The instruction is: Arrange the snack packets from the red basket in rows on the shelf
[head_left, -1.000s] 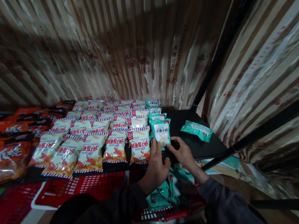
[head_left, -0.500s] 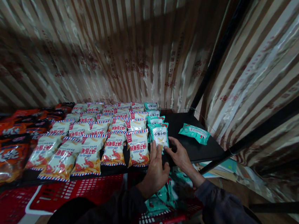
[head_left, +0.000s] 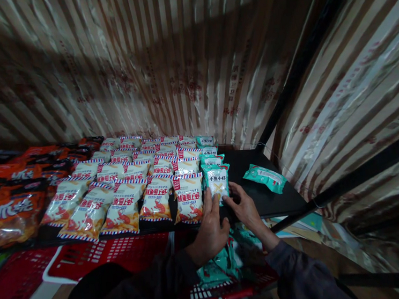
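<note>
A teal and white snack packet (head_left: 217,179) leans upright at the front of a row of like packets (head_left: 211,152) on the black shelf. My left hand (head_left: 212,226) lies against its lower left front, fingers stretched out and touching it. At its lower right edge is my right hand (head_left: 244,206), thumb on the front corner and curved fingers around the side. Left of this row stand several rows of white snack bags (head_left: 189,197) with red lettering. One more teal packet (head_left: 265,178) lies on its side to the right, apart from my hands.
Orange snack bags (head_left: 11,210) fill the left of the black shelf (head_left: 244,157). Below the front edge, a red basket (head_left: 231,293) holds several teal packets (head_left: 216,265); another red basket (head_left: 118,253) is left. Black metal bars (head_left: 357,172) cross on the right, and striped sheeting (head_left: 177,67) hangs behind.
The whole view has shifted a little, so everything appears slightly farther right. Both hands stay at the front teal packet, with barely any movement against it.
</note>
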Available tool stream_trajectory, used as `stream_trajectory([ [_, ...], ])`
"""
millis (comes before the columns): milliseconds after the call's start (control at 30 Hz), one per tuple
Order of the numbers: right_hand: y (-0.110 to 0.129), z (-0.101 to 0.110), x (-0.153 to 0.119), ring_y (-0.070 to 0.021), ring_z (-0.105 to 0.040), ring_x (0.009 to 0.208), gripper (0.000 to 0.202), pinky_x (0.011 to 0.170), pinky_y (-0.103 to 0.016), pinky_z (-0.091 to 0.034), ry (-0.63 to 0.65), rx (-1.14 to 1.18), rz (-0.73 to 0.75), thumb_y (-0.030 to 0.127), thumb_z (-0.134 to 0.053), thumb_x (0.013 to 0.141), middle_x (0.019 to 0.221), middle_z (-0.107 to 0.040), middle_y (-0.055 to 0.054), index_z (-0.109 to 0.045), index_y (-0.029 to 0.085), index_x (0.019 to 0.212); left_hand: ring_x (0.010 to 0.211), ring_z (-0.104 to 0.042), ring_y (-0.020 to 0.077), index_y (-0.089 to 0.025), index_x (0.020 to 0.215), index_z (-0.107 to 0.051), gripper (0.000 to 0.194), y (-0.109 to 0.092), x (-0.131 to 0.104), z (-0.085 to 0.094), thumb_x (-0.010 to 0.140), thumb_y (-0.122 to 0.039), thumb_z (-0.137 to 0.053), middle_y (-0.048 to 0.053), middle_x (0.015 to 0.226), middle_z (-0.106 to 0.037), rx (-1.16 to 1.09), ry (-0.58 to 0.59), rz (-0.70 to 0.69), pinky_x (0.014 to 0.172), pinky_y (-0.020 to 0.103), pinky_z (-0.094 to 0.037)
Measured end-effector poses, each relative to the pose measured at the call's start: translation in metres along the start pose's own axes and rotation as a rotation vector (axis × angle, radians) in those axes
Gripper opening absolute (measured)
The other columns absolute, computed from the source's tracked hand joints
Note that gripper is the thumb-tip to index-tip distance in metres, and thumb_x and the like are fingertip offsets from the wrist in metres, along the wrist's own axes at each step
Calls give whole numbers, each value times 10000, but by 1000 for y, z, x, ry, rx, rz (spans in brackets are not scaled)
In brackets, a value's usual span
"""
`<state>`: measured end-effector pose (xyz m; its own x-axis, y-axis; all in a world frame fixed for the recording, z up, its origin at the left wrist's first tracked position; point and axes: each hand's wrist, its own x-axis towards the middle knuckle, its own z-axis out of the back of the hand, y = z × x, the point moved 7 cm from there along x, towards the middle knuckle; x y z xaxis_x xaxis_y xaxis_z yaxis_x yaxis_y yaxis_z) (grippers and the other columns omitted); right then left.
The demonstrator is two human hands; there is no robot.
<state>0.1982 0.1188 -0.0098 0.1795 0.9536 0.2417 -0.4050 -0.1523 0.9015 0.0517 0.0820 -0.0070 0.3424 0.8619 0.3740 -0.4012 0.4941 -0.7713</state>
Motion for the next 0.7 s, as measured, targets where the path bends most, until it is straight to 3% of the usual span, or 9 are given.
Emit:
stream_trajectory([
  [433, 3, -4, 2, -268, -641, 1064, 493, 921, -442, -520, -29, -37, 14, 426, -649, 783, 1202, -668, -108, -588, 215, 1225, 1487, -37, 308, -112, 1495, -266, 702, -1, 4, -1, 826, -106, -478, 159, 1623, -20, -3, -2, 4, 1196, 508, -216],
  [700, -6, 0, -4, -292, -588, 1165, 631, 971, -493, -491, -86, -77, 27, 474, -655, 793, 1324, -586, -147, -499, 208, 1343, 1486, 14, 302, -147, 1511, -227, 732, -5, -2, -1, 826, -85, -479, 149, 1626, -5, 7, 13, 22, 1195, 536, -204],
])
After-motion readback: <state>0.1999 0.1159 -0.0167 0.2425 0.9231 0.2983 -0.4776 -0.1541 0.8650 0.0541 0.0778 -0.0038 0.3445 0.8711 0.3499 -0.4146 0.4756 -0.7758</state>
